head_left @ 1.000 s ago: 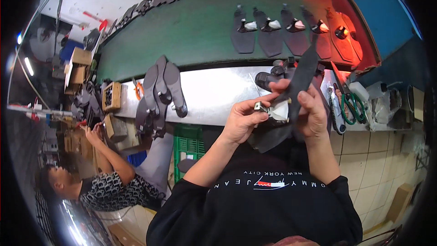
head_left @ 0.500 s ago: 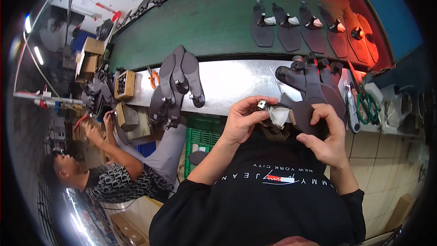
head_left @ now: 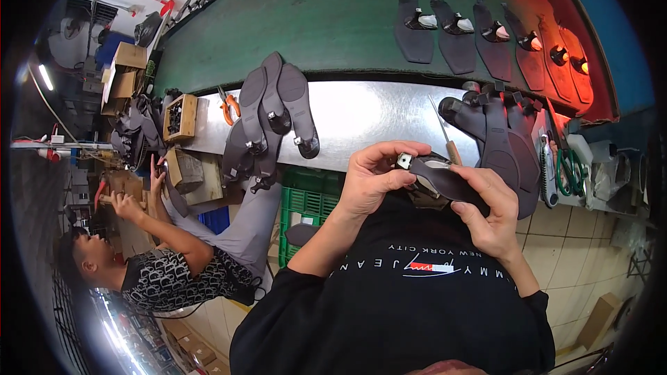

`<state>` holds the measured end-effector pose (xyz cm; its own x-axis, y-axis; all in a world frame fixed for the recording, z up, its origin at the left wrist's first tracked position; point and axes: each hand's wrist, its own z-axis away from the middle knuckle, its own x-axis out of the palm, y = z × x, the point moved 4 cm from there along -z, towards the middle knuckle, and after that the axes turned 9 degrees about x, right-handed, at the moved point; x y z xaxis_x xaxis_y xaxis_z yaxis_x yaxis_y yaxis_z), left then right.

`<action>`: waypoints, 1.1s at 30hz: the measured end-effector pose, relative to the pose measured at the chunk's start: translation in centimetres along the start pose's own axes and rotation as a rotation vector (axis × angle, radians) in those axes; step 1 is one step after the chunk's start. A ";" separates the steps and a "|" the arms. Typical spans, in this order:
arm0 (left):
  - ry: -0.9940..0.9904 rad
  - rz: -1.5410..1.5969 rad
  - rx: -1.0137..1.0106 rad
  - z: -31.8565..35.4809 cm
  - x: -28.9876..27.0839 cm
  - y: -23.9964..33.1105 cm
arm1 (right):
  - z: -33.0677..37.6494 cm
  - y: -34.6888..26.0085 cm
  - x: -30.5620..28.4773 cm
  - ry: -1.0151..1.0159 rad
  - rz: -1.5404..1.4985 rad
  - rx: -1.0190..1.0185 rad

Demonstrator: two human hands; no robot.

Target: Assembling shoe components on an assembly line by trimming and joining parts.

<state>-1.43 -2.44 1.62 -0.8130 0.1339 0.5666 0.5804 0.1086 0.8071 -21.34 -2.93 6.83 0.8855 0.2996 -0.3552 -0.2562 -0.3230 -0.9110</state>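
Nearest the camera, in the lower middle of the frame, a dark shoe sole (head_left: 445, 182) is held close against the chest between both hands, presumably so that its small end can be worked at short range. The left hand (head_left: 375, 179) is closed on the sole's narrow end, its thumb and fingertips pinched around a small pale square fitting (head_left: 404, 161) there. The right hand (head_left: 490, 212) is closed along the sole's wider part, thumb on top and fingers curled beneath, which keeps the piece steady and level.

Just above the hands, across the centre of the frame, a shiny metal bench (head_left: 375, 118) is seen. A tool with a wooden handle (head_left: 445, 140) lies on it just beyond the hands, within easy reach. To its right a fanned stack of dark soles (head_left: 497, 132) is laid, and left of centre another pile of soles (head_left: 271, 121) overhangs the bench edge. Green-handled scissors (head_left: 571, 173) rest at the right edge.

Farther up, on a green conveyor belt (head_left: 333, 28), a row of soles with fitted heels (head_left: 479, 28) is spaced apart at the upper right.

At the lower left, another person (head_left: 174, 264) is seated by cardboard boxes (head_left: 125, 73), arms raised toward that end of the bench.
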 end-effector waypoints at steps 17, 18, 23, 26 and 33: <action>-0.019 -0.078 -0.016 -0.6 0.1 -0.4 | -0.4 0.8 -0.5 -0.014 -0.013 0.050; -0.021 -0.095 -0.010 -0.6 0.1 -0.4 | -0.5 0.8 -0.5 -0.009 -0.014 0.054; -0.069 -0.220 0.075 -0.6 1.0 0.4 | -0.6 0.2 -0.5 0.006 0.068 -0.015; -0.134 -0.283 0.097 -0.6 1.1 0.4 | -0.7 0.0 -0.6 0.002 0.140 -0.050; -0.233 -0.394 0.119 -0.5 1.1 0.2 | -0.3 -0.8 -0.9 -0.026 0.309 -0.049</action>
<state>-2.17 -2.75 2.49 -0.9481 0.2761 0.1577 0.2422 0.3059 0.9207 -21.86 -3.21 7.92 0.7584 0.2033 -0.6193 -0.4917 -0.4454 -0.7483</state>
